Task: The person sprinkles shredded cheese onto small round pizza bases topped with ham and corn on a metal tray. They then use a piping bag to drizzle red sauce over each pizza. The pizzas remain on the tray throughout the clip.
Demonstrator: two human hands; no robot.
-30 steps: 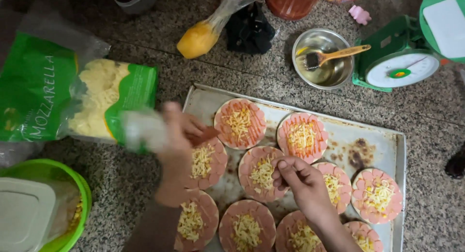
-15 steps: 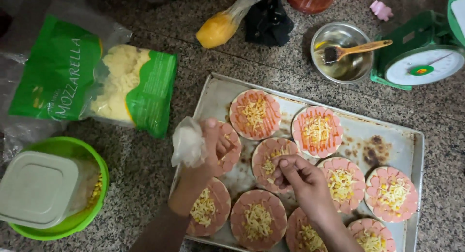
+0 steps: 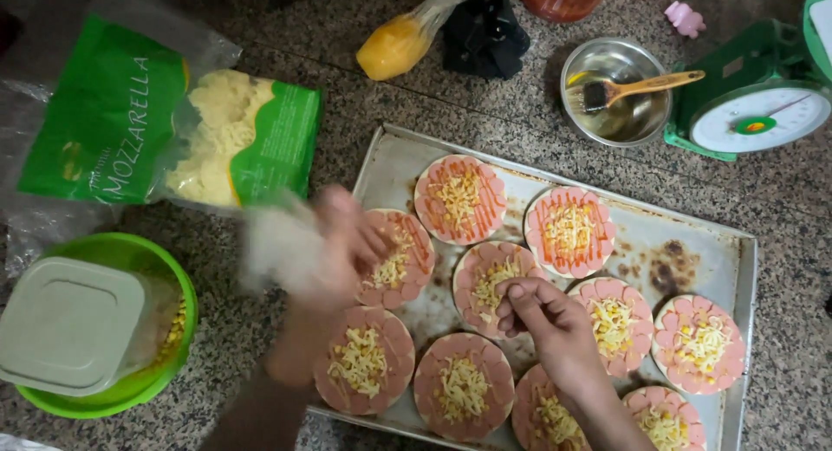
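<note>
The right hand hovers over a mini pizza on the metal tray, its grip pinched closed on something too small to tell. The left hand is blurred, so I cannot tell its grip; just left of it lies the cheese bag on the surface.

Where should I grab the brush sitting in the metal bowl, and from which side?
Take the brush by the free end of its wooden handle, which sticks out over the right rim of the metal bowl towards the green scale. Come from above on the right: the bristles lie down inside the bowl, and the handle slopes up and clear.
</note>
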